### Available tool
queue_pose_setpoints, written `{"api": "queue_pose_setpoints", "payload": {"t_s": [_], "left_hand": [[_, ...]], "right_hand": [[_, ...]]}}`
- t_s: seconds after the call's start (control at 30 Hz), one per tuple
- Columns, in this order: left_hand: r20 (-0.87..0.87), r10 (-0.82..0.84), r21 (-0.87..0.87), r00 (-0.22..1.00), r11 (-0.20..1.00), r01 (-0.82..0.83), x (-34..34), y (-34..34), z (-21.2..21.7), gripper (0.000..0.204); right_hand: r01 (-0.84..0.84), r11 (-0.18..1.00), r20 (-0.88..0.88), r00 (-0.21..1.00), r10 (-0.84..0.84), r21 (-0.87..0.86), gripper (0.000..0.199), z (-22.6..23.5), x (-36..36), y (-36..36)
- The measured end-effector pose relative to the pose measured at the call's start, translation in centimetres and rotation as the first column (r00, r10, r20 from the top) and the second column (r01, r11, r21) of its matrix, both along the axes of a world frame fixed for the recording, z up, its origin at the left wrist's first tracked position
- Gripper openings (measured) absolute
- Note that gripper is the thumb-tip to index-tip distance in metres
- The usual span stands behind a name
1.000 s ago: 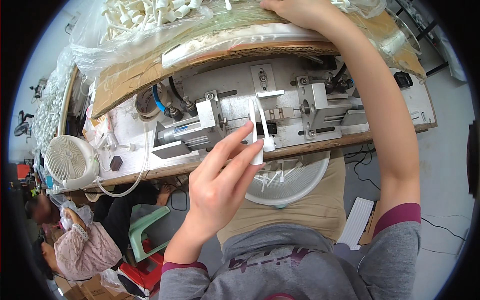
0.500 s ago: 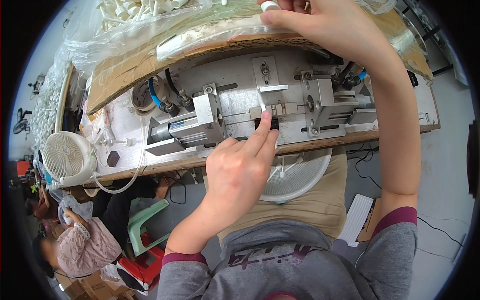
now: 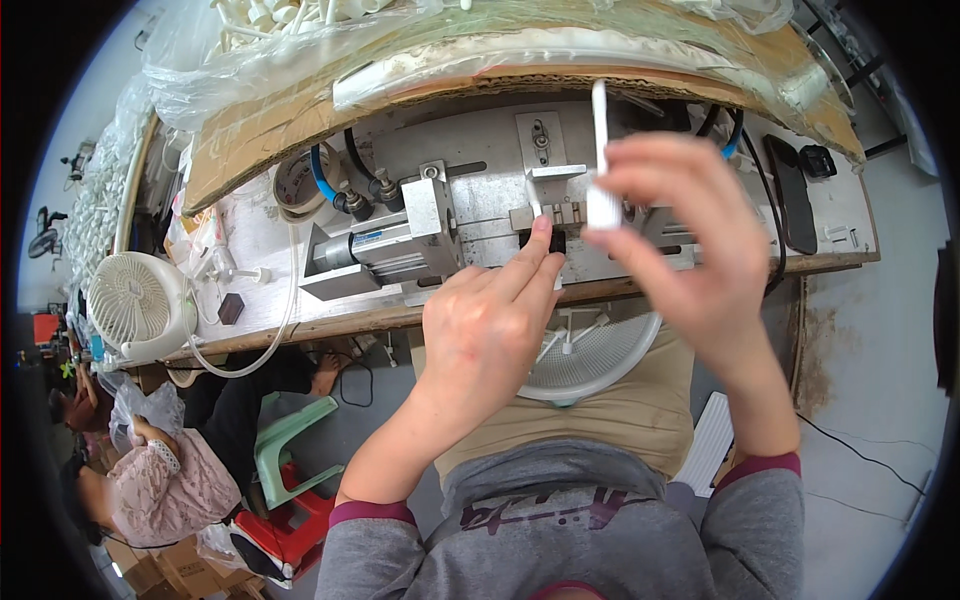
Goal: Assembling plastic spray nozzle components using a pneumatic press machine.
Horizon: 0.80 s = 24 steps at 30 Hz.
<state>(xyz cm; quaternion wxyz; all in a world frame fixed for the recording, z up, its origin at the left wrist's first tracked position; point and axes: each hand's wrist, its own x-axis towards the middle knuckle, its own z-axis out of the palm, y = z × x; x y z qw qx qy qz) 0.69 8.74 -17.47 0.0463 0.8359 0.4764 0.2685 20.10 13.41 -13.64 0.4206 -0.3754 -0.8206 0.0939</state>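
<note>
My right hand (image 3: 690, 235), a little blurred, grips a white plastic piece (image 3: 602, 150) with a long thin stem pointing up and a wide cap at its lower end. It is raised above the right side of a metal clamping fixture (image 3: 545, 215) on the bench. My left hand (image 3: 485, 325) lies at the fixture's front with index and middle fingers stretched out. Its index fingertip touches a second white stem (image 3: 533, 197) sitting in the fixture's middle block; the thumb is hidden. An air cylinder (image 3: 385, 250) flanks the fixture on the left.
Cardboard (image 3: 260, 135) with a plastic bag of white parts (image 3: 290, 15) lies behind the fixture. A white fan (image 3: 135, 305) and tape roll (image 3: 300, 190) are on the left, a phone (image 3: 790, 195) on the right. A white basket (image 3: 590, 365) rests on my lap. Another person (image 3: 170, 490) sits lower left.
My right hand has come down from the cardboard at the back toward the fixture, bringing the white stemmed piece with it. My left hand keeps its place on the fixture.
</note>
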Motion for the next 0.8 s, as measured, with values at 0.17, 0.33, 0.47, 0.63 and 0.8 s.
{"api": "queue_pose_setpoints", "payload": {"t_s": [0.17,0.33,0.47,0.63,0.8], "left_hand": [[0.429,0.015,-0.105,0.903,0.994,0.033,-1.2,-1.9,0.5,0.037],[0.725,0.159,-0.303,0.670,0.947,0.103,-3.2,-3.1,-0.4,0.033],[0.833,0.196,-0.354,0.518,0.908,0.226,-3.7,-3.6,-1.1,0.028],[0.893,0.239,-0.377,0.380,0.859,0.347,-3.7,-3.9,-1.4,0.026],[0.917,0.241,-0.366,0.316,0.825,0.431,-3.7,-4.0,-1.4,0.025]], "right_hand": [[-0.024,0.998,0.184,0.982,0.034,-0.054,0.030,-3.5,-0.2,-4.4],[0.020,0.999,0.454,0.891,-0.003,-0.035,0.024,-3.6,-2.2,-4.5],[0.033,0.999,0.493,0.870,-0.024,-0.010,0.020,-2.9,-2.9,-3.5],[0.058,0.998,0.543,0.839,-0.042,-0.014,0.018,-2.4,-3.4,-3.7],[0.038,0.999,0.404,0.915,-0.026,-0.022,0.020,-3.3,-2.6,-3.3]]}}
